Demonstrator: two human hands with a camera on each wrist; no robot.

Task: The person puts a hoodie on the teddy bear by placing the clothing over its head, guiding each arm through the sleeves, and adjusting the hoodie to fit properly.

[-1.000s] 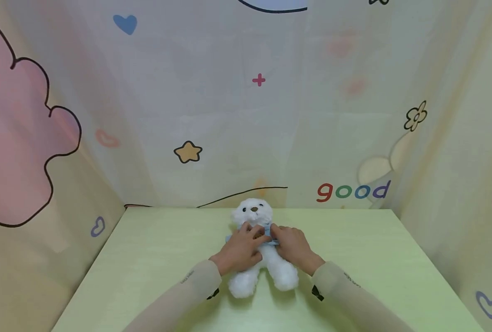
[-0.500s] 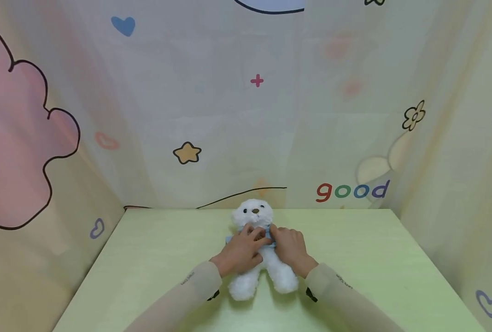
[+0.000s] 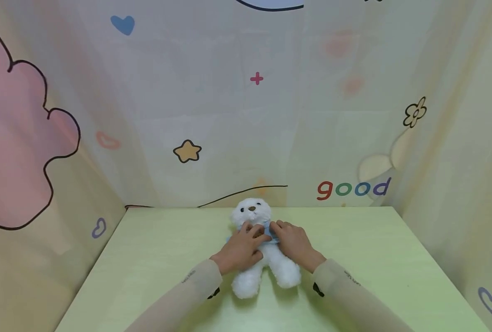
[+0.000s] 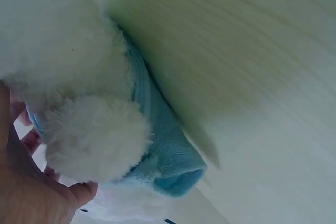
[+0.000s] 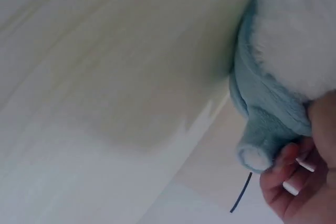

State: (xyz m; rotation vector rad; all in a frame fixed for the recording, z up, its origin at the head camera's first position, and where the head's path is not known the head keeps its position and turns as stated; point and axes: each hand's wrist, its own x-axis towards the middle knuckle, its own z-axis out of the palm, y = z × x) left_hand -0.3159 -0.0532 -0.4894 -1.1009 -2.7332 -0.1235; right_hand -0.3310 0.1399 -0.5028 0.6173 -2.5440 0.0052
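Observation:
A white plush bear (image 3: 252,212) lies on its back on the table, face up, in a light blue garment (image 3: 267,235). My left hand (image 3: 239,249) lies over its chest and belly, fingers bent, holding the body. In the left wrist view a fluffy round white part (image 4: 100,137) sits by my thumb, beside an open blue sleeve end (image 4: 176,179). My right hand (image 3: 295,244) is at the bear's other side. In the right wrist view its fingertips (image 5: 286,156) pinch the blue garment by a short sleeve (image 5: 257,148). White shows inside that sleeve's opening. My left hand hides much of the chest.
The pale green table (image 3: 159,263) extends around the bear. A cartoon-printed cloth (image 3: 213,101) rises at its back edge and along both sides. The bear's legs (image 3: 285,272) point toward me between my forearms.
The bear's head has tilted slightly left, and its legs have shifted a little right. My right hand moved slightly left, then back right. The left hand stays nearly still.

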